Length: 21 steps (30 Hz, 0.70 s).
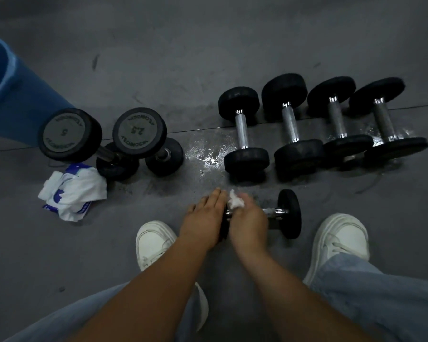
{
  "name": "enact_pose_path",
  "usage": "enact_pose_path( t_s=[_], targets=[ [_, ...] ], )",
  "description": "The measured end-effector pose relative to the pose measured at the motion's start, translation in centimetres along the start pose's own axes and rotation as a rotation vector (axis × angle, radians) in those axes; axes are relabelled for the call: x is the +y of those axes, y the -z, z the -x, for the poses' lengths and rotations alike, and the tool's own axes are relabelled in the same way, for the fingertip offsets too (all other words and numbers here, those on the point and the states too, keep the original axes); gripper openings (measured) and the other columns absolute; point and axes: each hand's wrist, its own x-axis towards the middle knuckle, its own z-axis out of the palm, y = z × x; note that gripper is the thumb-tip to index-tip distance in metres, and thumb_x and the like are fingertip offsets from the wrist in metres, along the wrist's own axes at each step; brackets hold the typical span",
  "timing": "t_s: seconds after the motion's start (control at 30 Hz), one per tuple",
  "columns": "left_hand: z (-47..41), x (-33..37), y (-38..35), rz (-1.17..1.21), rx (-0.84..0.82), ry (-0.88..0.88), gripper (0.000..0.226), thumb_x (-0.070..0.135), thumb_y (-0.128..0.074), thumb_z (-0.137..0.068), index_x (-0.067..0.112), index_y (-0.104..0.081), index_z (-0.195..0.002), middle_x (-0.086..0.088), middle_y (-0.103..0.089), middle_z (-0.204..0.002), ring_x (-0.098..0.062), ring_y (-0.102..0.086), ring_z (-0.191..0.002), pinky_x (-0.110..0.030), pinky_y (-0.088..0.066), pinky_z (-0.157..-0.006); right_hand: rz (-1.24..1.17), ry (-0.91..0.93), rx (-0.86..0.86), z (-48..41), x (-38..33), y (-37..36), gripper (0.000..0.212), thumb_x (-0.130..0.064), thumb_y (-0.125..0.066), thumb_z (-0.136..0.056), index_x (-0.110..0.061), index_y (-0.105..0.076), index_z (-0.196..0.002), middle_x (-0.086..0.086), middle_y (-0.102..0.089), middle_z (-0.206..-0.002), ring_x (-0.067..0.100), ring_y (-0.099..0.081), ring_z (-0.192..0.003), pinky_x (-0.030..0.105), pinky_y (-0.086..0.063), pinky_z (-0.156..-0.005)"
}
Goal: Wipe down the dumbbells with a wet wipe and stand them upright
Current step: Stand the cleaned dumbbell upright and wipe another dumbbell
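While touching the dumbbell (289, 213) with flat left hand (203, 218) at bottom middle, grips wipe (235, 202) on its bar in curled right hand (248, 222).

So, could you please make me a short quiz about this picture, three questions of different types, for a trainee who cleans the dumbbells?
1. True or false: the 5 dumbbell and the 2.5 dumbbell stand upright.
2. The right hand holds: A. a wipe B. a bottle C. nothing.
3. How many dumbbells lie in the row on the right?
Key: 1 true; 2 A; 3 four.
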Motion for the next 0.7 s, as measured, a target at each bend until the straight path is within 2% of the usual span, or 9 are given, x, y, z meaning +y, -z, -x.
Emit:
enact_pose_path(
  t_s=[0.07, 0.1, 0.17, 0.3, 0.4, 0.53, 0.7],
  targets=[
    [0.0, 0.0, 0.2, -0.001, -0.027, -0.001, 0.099, 0.033, -0.069, -0.085, 0.025, -0.003, -0.157, 0.005, -0.001, -0.166, -0.018, -0.017, -0.150, -0.039, -0.025, -0.117, 0.458, 0.267, -0.110, -0.6, 1.7, 0.3, 0.049, -0.016, -0.040, -0.085, -0.023, -0.057, -0.130, 0.000, -0.064, -0.125, 0.018, -0.052, -0.126, 0.038, -0.028, -0.106],
    [0.0, -0.1, 0.2, -0.005, -0.040, -0.001, 0.102, 0.033, -0.071, -0.083, 0.024, -0.002, -0.157, 0.005, 0.000, -0.166, -0.019, -0.016, -0.150, -0.039, -0.025, -0.117, 0.603, 0.341, -0.176, 0.1, 2.8, 0.1, 0.053, -0.018, -0.037, -0.085, -0.021, -0.053, -0.136, 0.000, -0.059, -0.133, 0.018, -0.046, -0.133, 0.042, -0.022, -0.110],
    [-0.1, -0.1, 0.2, -0.009, -0.046, -0.006, 0.104, 0.034, -0.072, -0.082, 0.023, -0.001, -0.157, 0.005, 0.001, -0.166, -0.020, -0.016, -0.150, -0.039, -0.026, -0.117, 0.729, 0.437, -0.216, 1.9, 4.4, 0.1, 0.061, -0.017, -0.032, -0.079, -0.015, -0.055, -0.135, 0.002, -0.057, -0.136, 0.022, -0.048, -0.132, 0.046, -0.022, -0.107],
    [-0.6, -0.2, 0.4, 0.022, -0.096, 0.004, 0.104, 0.034, -0.072, -0.082, 0.021, -0.001, -0.157, 0.003, 0.003, -0.166, -0.020, -0.015, -0.150, -0.041, -0.026, -0.118, 0.856, 0.486, -0.208, 0.4, 4.3, -0.3, 0.061, -0.020, -0.034, -0.079, -0.015, -0.053, -0.137, 0.000, -0.055, -0.139, 0.025, -0.044, -0.135, 0.049, -0.020, -0.108],
    [-0.8, -0.3, 0.8, 0.021, -0.108, -0.002, 0.105, 0.033, -0.072, -0.082, 0.020, -0.001, -0.157, 0.002, 0.002, -0.166, -0.020, -0.014, -0.150, -0.042, -0.025, -0.118, 0.868, 0.415, -0.189, 0.5, 3.5, -0.6, 0.059, -0.020, -0.041, -0.079, -0.014, -0.053, -0.136, 0.001, -0.056, -0.138, 0.027, -0.042, -0.136, 0.050, -0.019, -0.109],
    [-0.5, 0.0, 0.9, 0.025, -0.123, 0.005, 0.107, 0.033, -0.073, -0.082, 0.021, 0.001, -0.157, 0.004, 0.005, -0.166, -0.020, -0.013, -0.151, -0.042, -0.024, -0.119, 0.862, 0.469, -0.227, 2.2, 4.3, 0.2, 0.064, -0.020, -0.032, -0.078, -0.012, -0.053, -0.138, 0.004, -0.053, -0.141, 0.028, -0.046, -0.133, 0.051, -0.024, -0.106],
    [-0.8, 0.0, 1.9, 0.009, -0.143, 0.003, 0.109, 0.030, -0.076, -0.080, 0.020, -0.001, -0.158, 0.003, 0.002, -0.166, -0.022, -0.011, -0.151, -0.044, -0.024, -0.119, 0.850, 0.361, -0.237, 0.1, 2.8, -0.4, 0.062, -0.026, -0.031, -0.076, -0.014, -0.062, -0.128, 0.001, -0.063, -0.129, 0.029, -0.052, -0.128, 0.052, -0.022, -0.104]
  ],
)
